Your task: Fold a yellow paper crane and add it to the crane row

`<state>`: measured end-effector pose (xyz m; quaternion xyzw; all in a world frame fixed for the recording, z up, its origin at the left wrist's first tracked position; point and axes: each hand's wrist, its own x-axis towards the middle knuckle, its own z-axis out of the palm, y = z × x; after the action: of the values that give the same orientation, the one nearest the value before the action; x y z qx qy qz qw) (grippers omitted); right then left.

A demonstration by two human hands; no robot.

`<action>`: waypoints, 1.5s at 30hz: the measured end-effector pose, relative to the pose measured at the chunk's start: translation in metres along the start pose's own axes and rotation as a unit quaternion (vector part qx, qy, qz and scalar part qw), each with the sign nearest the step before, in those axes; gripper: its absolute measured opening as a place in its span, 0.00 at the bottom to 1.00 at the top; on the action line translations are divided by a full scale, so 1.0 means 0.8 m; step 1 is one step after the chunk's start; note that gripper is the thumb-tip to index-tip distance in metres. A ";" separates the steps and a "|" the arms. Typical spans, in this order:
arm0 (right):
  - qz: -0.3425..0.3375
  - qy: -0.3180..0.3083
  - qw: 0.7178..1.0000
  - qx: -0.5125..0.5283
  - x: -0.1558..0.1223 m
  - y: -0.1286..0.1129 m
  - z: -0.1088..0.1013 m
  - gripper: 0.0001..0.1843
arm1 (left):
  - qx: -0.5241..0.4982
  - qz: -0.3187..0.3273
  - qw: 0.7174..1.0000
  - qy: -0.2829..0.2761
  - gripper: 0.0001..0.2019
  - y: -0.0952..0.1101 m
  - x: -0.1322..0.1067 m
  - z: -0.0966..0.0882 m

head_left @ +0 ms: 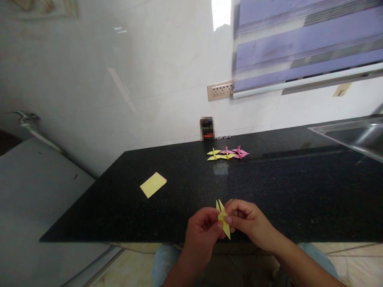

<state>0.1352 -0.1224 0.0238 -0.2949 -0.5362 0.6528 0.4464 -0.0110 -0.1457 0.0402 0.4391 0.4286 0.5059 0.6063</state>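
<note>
Near the front edge of the black countertop (185, 191), a partly folded yellow origami paper (222, 216) is held up between both hands. Two narrow points stick out at its far end and one point hangs toward me. My left hand (203, 229) pinches its left side between thumb and fingers. On the other side, my right hand (247, 221) grips it with the thumb on top and the fingers curled behind. Further back lie several folded paper cranes, yellow ones (214, 154) and pink ones (240, 152), set close together in rows.
A stack of yellow paper sheets (153, 185) lies on the counter's left part. By the wall stands a small blurred dark object (207, 129) with a beaded strand (223, 137) beside it. A metal sink (356, 137) is at the right, and a socket strip (220, 91) is on the wall.
</note>
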 end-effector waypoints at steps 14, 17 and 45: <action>-0.023 -0.031 0.999 0.018 -0.003 -0.003 -0.004 0.03 | -0.003 -0.036 0.999 0.027 0.00 -0.008 -0.002 -0.002; 0.028 0.004 0.999 0.043 -0.002 0.000 -0.001 0.06 | 0.049 0.006 0.998 0.024 0.01 -0.005 -0.003 -0.002; 0.035 0.029 0.994 -0.099 -0.010 -0.003 0.006 0.15 | 0.237 0.049 0.970 0.036 0.11 -0.007 -0.007 -0.003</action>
<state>0.1351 -0.1312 0.0269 -0.3749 -0.5747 0.6026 0.4074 -0.0128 -0.1512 0.0344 0.5720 0.5362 0.4344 0.4433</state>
